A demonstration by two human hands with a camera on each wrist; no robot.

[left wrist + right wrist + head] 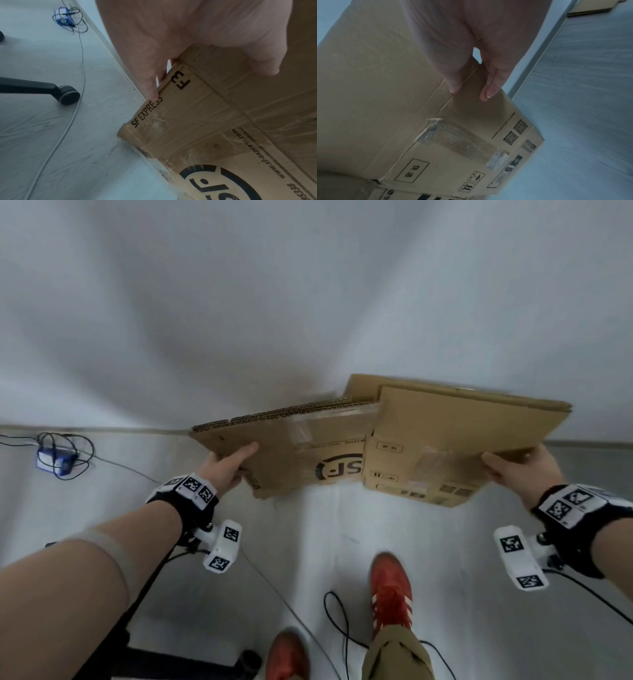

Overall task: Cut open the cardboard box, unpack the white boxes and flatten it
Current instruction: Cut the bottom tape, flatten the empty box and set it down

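The flattened brown cardboard box (394, 436) with a black SF logo and clear tape hangs level in the air above the floor, near a white wall. My left hand (231, 465) grips its left edge, thumb on top and fingers underneath. My right hand (513, 470) grips the right edge the same way. The left wrist view shows my left hand (180, 47) clasping the printed box (214, 128) at its edge. In the right wrist view my right hand (471, 54) pinches the box (385, 94) near a fold line. No white boxes are in view.
A blue device (54, 460) with tangled black cables lies on the floor by the wall at left. A black chair leg with a caster (68, 96) stands nearby. Cables (342, 628) trail by my red shoes (390, 587). More flat cardboard (594, 8) lies further off.
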